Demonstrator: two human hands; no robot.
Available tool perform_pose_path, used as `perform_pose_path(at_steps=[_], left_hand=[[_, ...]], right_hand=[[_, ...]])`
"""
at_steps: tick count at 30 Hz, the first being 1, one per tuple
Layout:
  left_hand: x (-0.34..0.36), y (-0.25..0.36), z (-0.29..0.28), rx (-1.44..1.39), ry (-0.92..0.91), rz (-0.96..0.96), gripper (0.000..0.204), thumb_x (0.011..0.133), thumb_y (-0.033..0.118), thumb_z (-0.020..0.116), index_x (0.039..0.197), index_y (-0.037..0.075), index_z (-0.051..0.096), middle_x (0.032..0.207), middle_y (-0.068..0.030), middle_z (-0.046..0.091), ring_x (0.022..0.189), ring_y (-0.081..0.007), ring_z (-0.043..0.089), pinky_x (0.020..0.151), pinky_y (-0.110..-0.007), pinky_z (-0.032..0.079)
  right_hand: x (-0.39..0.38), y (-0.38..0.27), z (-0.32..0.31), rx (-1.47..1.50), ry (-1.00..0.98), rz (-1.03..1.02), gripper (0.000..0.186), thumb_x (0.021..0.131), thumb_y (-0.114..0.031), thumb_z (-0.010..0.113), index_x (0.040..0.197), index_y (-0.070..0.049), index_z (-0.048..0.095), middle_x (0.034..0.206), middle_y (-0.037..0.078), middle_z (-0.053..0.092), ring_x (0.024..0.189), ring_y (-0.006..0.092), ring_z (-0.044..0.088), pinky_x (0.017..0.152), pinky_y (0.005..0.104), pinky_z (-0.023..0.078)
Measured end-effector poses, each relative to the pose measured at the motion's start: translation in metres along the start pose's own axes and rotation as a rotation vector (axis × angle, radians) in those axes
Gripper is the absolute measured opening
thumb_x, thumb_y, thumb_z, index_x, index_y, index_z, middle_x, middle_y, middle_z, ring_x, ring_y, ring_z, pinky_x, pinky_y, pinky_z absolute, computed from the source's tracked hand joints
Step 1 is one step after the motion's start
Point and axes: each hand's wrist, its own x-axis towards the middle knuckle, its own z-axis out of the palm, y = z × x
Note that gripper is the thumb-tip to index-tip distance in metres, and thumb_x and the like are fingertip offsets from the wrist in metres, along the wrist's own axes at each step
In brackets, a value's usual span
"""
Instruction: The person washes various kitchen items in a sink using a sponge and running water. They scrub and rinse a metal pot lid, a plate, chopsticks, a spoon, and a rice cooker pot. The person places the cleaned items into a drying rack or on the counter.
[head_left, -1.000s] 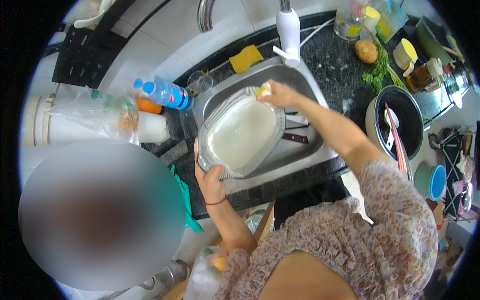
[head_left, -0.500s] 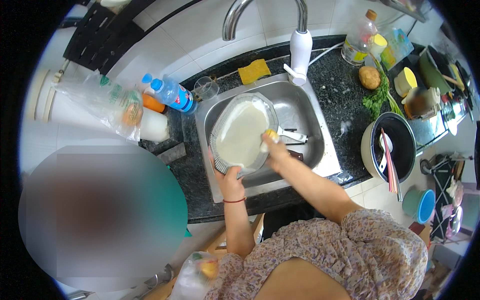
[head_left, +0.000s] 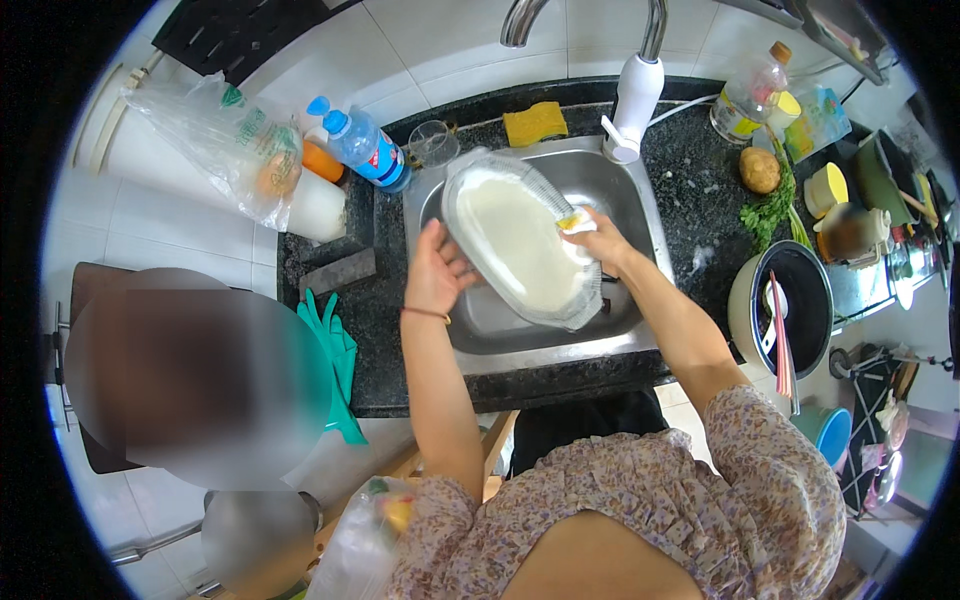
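One oval dish (head_left: 515,235) is held over the sink (head_left: 480,325), presumably so that any drips are caught by the basin. Its far right side is gripped by the right hand (head_left: 600,242), and a small yellow-and-white scrubber (head_left: 574,221) is pinched there against the rim, so that dish and scrubber seem to be managed by one hand together. The left hand (head_left: 438,270) is opened, its fingers parted and slightly curled, just beside the dish's left edge; whether the dish is touched by it cannot be told. By that position, the free side could be steadied.

Beneath the dish, a dark handle (head_left: 606,301) is partly hidden in the sink. Behind the basin, a yellow cloth (head_left: 535,124) is laid flat beside the tap (head_left: 636,100), likely for easy reach. A glass (head_left: 432,145) and a blue bottle (head_left: 370,152) are stood on the left, off the working area. On the right of the surface (head_left: 690,200), a potato (head_left: 760,170) is set beside some greens (head_left: 765,215). Chopsticks (head_left: 783,345) are leaned across the pot (head_left: 742,312), supported by its rim. Green gloves (head_left: 340,365) are draped at the surface's left edge.
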Motion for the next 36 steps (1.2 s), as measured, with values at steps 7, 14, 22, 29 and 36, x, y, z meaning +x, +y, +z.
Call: perform_pose_path(at_steps=[7, 14, 22, 29, 36], left_hand=[[0.029, 0.019, -0.034, 0.238, -0.041, -0.225, 0.037, 0.077, 0.014, 0.058, 0.111, 0.001, 0.052, 0.101, -0.0122, 0.061, 0.093, -0.0246, 0.059, 0.081, -0.038, 0.048], [0.019, 0.008, -0.025, 0.138, -0.019, 0.058, 0.043, 0.064, -0.006, 0.048, 0.107, -0.002, 0.050, 0.094, -0.0133, 0.059, 0.085, -0.0269, 0.060, 0.071, -0.038, 0.052], [0.010, -0.017, -0.006, 0.075, 0.287, 0.158, 0.047, 0.062, -0.004, 0.047, 0.108, 0.003, 0.050, 0.094, -0.0112, 0.057, 0.081, -0.0283, 0.060, 0.059, -0.039, 0.055], [0.032, -0.049, -0.008, 0.038, 0.314, 0.039, 0.047, 0.064, -0.003, 0.046, 0.112, -0.001, 0.044, 0.102, -0.0138, 0.053, 0.095, -0.0329, 0.055, 0.072, -0.048, 0.051], [0.059, -0.091, -0.066, -0.167, 0.318, -0.048, 0.038, 0.071, -0.005, 0.048, 0.109, -0.007, 0.046, 0.109, -0.0185, 0.051, 0.100, -0.0339, 0.053, 0.082, -0.047, 0.048]], right_hand=[[0.020, -0.044, -0.017, -0.724, -0.187, -0.234, 0.069, 0.062, -0.018, 0.076, 0.123, -0.004, 0.046, 0.114, 0.014, 0.054, 0.101, 0.0242, 0.054, 0.089, 0.0285, 0.039], [0.026, -0.051, -0.024, -1.020, 0.095, -0.340, 0.063, 0.068, -0.051, 0.064, 0.107, -0.003, 0.052, 0.094, 0.024, 0.060, 0.091, 0.0365, 0.058, 0.081, 0.0408, 0.045], [0.008, 0.016, 0.011, -0.346, 0.839, -0.043, 0.055, 0.072, -0.023, 0.066, 0.110, -0.003, 0.032, 0.101, 0.024, 0.055, 0.094, 0.0401, 0.055, 0.082, 0.0444, 0.042], [-0.004, 0.079, 0.049, 0.203, 0.581, 0.209, 0.073, 0.071, -0.028, 0.065, 0.120, 0.004, 0.022, 0.110, 0.027, 0.050, 0.104, 0.0367, 0.051, 0.091, 0.0359, 0.037], [-0.135, -0.045, -0.020, -0.144, 0.310, -0.272, 0.073, 0.072, -0.021, 0.064, 0.132, -0.006, 0.024, 0.110, 0.023, 0.053, 0.102, 0.0303, 0.054, 0.086, 0.0347, 0.044]])
